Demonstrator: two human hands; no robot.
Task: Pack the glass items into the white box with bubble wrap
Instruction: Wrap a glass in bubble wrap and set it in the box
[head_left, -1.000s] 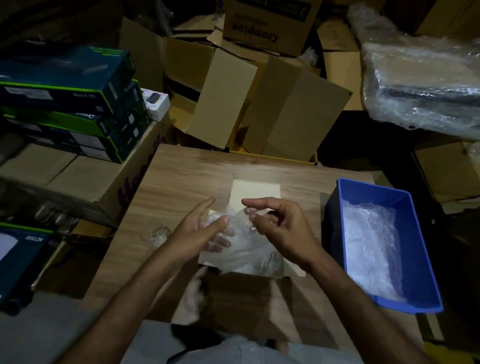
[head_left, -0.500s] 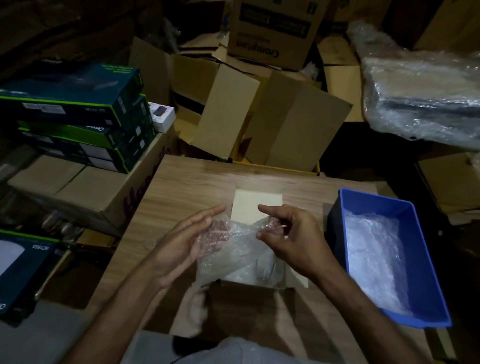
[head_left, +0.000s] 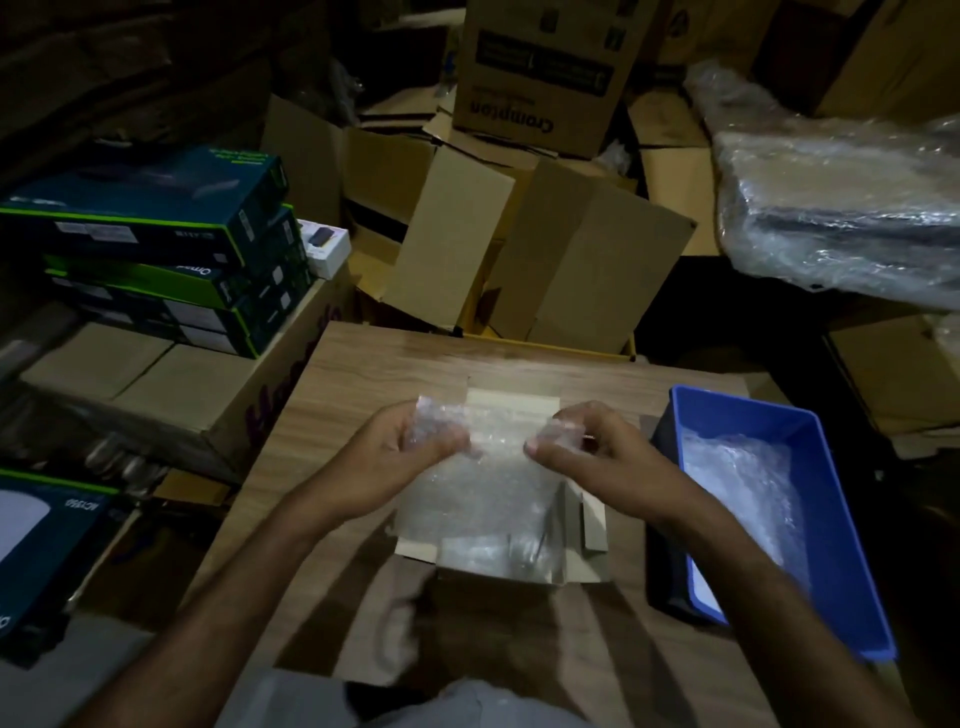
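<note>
Two hands up over the box (head_left: 582, 558) here: the left hand (head_left: 400, 467) and the right hand (head_left: 597, 460) each grip a top corner of the bubble wrap (head_left: 483, 483), fingers (head_left: 545, 446) curled and pinching it, the sheet stretched between them and hanging down into the open box. The box sits on the wooden surface (head_left: 374, 374), flaps out. Something glassy shows dimly at the box bottom, too blurred to name. Just right, a blue bin (head_left: 831, 519) holds more wrap. Cardboard cartons (head_left: 545, 270) crowd behind.
</note>
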